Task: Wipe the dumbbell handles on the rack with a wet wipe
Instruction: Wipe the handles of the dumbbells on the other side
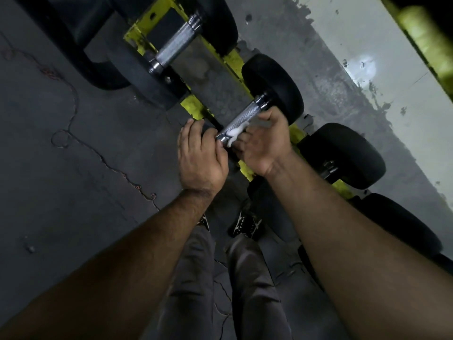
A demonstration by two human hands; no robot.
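The right hand [263, 141] is pinching a crumpled white wet wipe [234, 134] in curled fingers and pressing it against the lower end of the knurled chrome dumbbell handle [241, 120], probably to scrub the grip. The left hand [199, 153] is curling over the near black rubber dumbbell head, seemingly steadying it; its fingertips are hidden. The dumbbell is lying across the scuffed yellow metal rack [196, 106], low over a dark grey rubber floor [73, 143], beside a peeling pale wall [367, 57].
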